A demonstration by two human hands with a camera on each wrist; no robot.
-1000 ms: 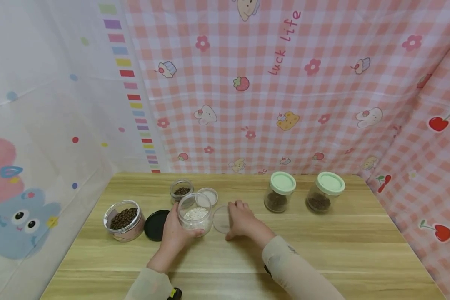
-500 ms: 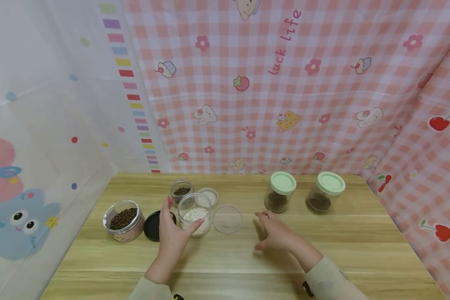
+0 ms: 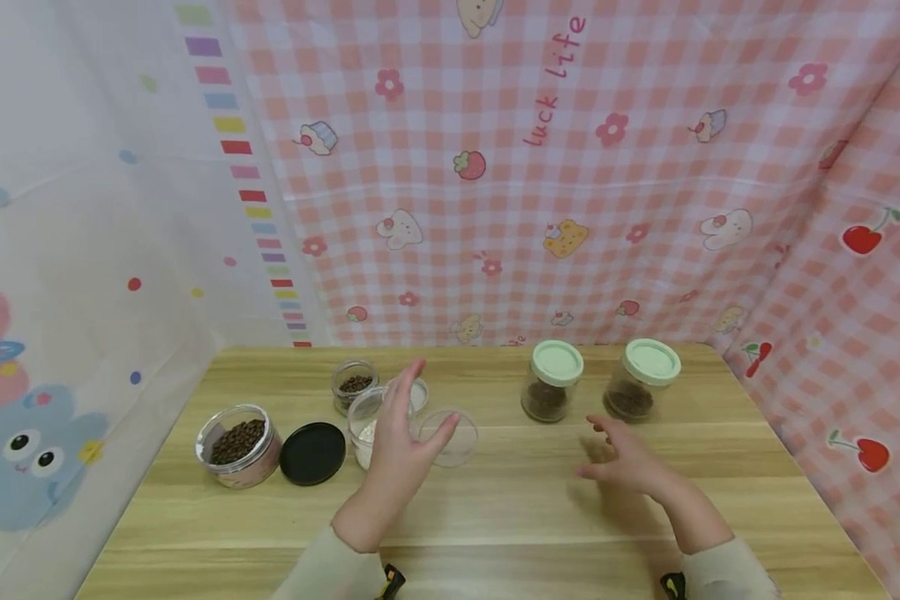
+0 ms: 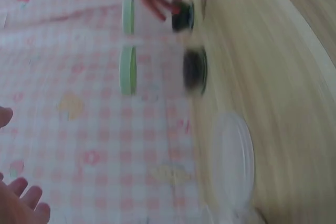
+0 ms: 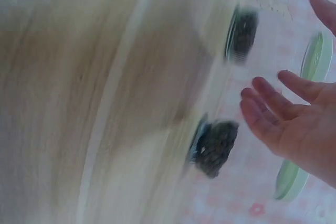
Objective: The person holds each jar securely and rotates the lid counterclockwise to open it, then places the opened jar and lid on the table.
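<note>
Left hand (image 3: 393, 462) shifted right, now partly covering the jar of white flakes (image 3: 359, 427), right hand (image 3: 632, 461) moved farther right, near the rightmost green-lidded jar (image 3: 630, 393), fingers (image 3: 402, 393) spread apart on both hands, that flake jar standing on the desk (image 3: 525, 508), clear lid (image 3: 462, 442) just beside it.

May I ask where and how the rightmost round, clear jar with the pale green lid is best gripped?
I'd probably grip the jar around its round, clear body, below the lid, with the right hand coming from the near right: it stands upright, its wall is exposed there, and the other clear green-lidded jar is on its left.
</note>
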